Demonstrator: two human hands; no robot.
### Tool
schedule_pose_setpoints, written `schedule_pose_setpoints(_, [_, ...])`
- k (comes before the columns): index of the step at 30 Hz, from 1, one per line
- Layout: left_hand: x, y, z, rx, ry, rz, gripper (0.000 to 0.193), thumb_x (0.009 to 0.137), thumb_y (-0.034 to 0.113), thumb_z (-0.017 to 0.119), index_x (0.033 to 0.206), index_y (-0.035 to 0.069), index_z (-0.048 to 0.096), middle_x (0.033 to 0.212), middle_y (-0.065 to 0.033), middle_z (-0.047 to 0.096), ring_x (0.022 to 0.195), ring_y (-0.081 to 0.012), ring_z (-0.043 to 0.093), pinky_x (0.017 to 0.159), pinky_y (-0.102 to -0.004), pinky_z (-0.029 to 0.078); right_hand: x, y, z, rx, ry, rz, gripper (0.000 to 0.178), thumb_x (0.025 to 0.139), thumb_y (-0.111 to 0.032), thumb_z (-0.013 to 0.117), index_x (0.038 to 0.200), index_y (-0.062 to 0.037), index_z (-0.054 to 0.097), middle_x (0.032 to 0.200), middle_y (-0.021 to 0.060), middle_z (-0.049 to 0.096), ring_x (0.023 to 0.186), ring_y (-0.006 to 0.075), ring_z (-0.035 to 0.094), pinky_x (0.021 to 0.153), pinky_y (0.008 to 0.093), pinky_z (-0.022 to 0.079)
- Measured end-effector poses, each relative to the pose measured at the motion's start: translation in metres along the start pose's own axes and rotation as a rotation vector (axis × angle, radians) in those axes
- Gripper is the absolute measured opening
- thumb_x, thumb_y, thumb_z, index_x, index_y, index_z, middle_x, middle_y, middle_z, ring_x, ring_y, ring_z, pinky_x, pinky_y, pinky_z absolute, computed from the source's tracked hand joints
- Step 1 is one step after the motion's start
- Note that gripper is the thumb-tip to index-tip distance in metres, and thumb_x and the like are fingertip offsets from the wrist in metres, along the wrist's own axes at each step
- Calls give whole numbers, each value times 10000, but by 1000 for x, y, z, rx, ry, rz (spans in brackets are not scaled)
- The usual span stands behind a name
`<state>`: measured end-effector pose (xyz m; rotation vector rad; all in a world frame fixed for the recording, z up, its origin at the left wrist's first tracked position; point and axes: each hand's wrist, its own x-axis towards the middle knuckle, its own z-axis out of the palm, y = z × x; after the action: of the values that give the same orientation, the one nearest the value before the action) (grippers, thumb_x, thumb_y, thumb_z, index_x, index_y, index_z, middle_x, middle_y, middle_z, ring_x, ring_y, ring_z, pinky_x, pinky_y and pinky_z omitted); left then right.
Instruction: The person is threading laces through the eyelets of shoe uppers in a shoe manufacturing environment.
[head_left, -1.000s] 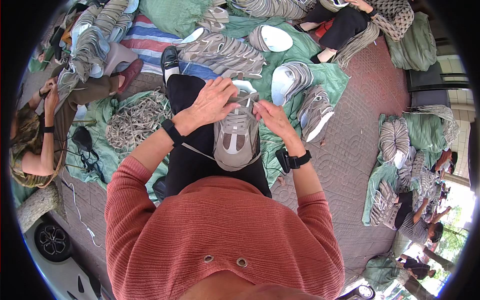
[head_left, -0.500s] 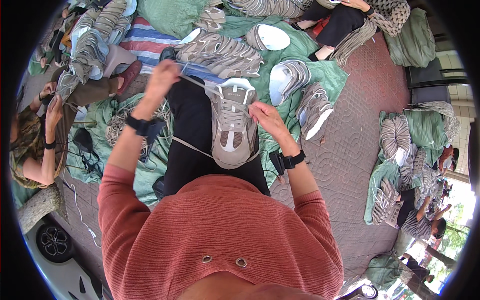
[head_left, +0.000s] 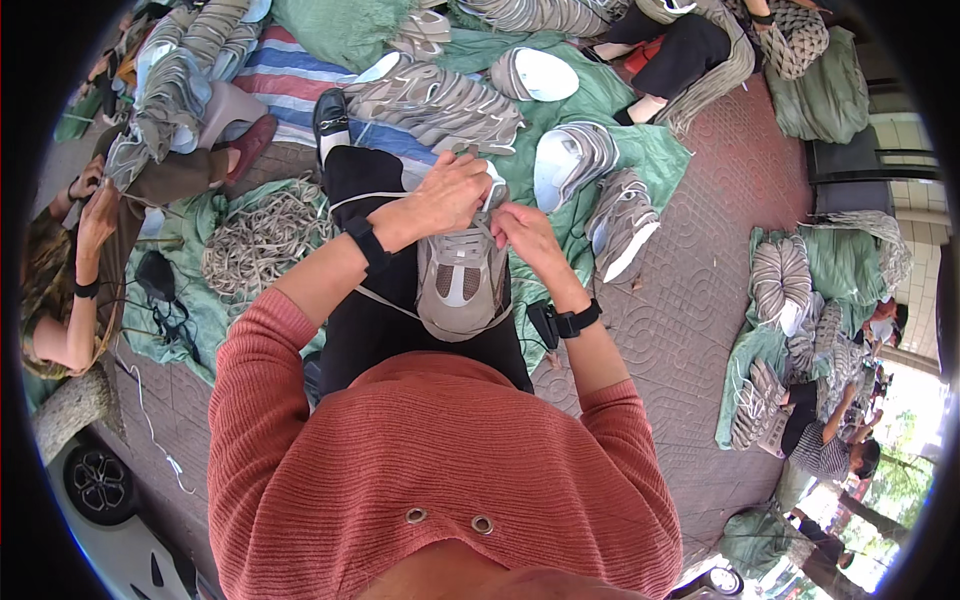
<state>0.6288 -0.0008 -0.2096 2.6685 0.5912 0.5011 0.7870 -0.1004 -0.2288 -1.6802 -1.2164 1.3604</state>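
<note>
On the black trousers [head_left: 350, 340] sits the grey shoe top [head_left: 458, 312], toe toward the red sweater [head_left: 450, 440], and from far off I see the right hand [head_left: 530, 236] pinching its side edge by the lace holes. The left hand [head_left: 450, 197] is bent over the tongue end with its fingertips hidden, so I can't tell what it grips. I guess the shoe top is light, soft and bendy, with thin, slippery laces [head_left: 461, 245], so I'd hold the firmer edge by the holes.

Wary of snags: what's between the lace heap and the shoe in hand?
Head view: a black trouser leg between heap and shoe, crossed by lace strands and the left forearm.
</note>
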Motion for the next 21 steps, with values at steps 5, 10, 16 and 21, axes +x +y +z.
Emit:
schedule_pose_setpoints(5, [4,-4,2,-149,-144,43,159,638,44,638,762,71,542,852,-62,497,909,-236,504,748,-361,308,-5,-11,-7,328,-131,101,187,825,-151,535,716,-21,612,623,46,588,572,116,542,535,221,355])
schedule_pose_setpoints(10, [4,-1,-1,-220,-115,155,227,657,20,644,827,74,504,838,-61,472,877,-242,488,736,-359,308,-1,-1,-17,410,-264,115,194,830,-184,566,745,-21,628,657,48,606,581,114,550,543,226,364])
schedule_pose_setpoints(16, [5,-3,-4,-327,-191,34,148,695,31,618,805,85,536,789,-45,467,808,-222,506,722,-351,312,2,-5,-26,419,-291,157,218,811,-235,619,760,-23,625,682,46,607,629,135,583,585,231,412])
schedule_pose_setpoints(21, [5,-4,-1,-345,-219,16,122,691,34,612,751,69,512,770,-43,466,740,-219,488,719,-335,314,16,-8,-42,-408,38,-204,506,663,-378,761,1008,-60,571,1110,108,522,917,256,554,745,338,457])
